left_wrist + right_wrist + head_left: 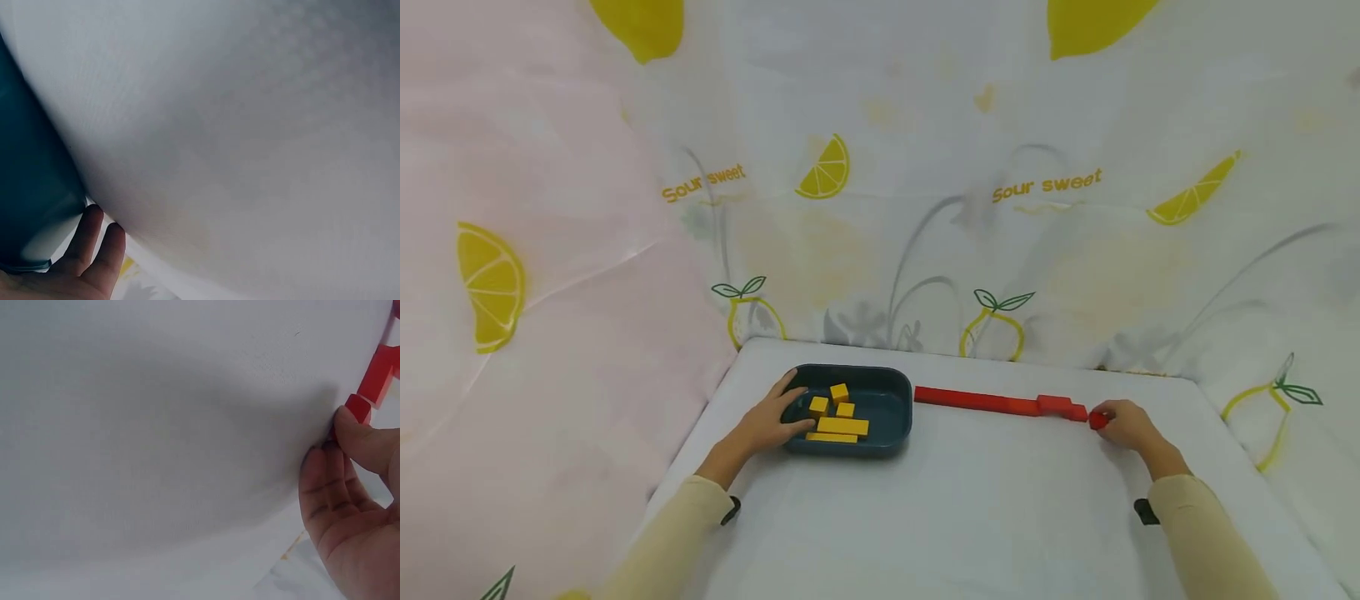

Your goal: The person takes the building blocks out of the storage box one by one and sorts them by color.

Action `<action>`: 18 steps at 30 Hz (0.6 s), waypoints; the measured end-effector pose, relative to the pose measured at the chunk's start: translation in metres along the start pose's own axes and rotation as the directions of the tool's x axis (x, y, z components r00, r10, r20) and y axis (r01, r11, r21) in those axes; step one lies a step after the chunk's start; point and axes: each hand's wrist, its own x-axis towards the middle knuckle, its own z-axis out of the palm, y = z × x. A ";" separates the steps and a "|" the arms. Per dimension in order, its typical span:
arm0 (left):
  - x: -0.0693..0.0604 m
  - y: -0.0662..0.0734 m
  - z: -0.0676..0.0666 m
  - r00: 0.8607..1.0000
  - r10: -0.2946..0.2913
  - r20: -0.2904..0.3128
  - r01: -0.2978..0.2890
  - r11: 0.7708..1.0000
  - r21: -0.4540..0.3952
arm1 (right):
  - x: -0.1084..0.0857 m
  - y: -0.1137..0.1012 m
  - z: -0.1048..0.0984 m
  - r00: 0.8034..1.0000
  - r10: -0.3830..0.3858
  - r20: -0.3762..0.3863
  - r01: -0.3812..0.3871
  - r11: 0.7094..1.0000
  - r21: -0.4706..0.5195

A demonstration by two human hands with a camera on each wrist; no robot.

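Note:
At the left rim of a dark blue tray [889, 410], my left hand [764, 425] holds on, with some fingers inside and others along the outer wall. Two of those outer fingers [105, 259] show in the left wrist view. Yellow cubes [839, 393] and longer yellow blocks [842, 427] lie in the tray. Far to the right, my right hand [1129, 425] pinches a small red block [1098, 421] between thumb and fingers. That block is at the right end of a line of red blocks [977, 401], close to its neighbour.
The red line runs along the back of the white table [970, 517], from the tray's right side. Behind the table hangs a cloth [880, 242] printed with lemons. A dark band [1146, 512] shows at the right wrist.

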 end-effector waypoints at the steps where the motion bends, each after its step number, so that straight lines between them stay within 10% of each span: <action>1: 0.000 -0.001 0.000 1.000 0.002 0.001 -0.002 1.000 0.010 | 0.001 0.000 0.001 1.000 0.001 0.002 -0.001 1.000 0.007; 18: 0.003 0.000 -0.001 1.000 0.016 0.001 -0.016 1.000 0.025 | 0.008 0.004 0.006 0.999 0.027 -0.032 -0.025 0.998 0.058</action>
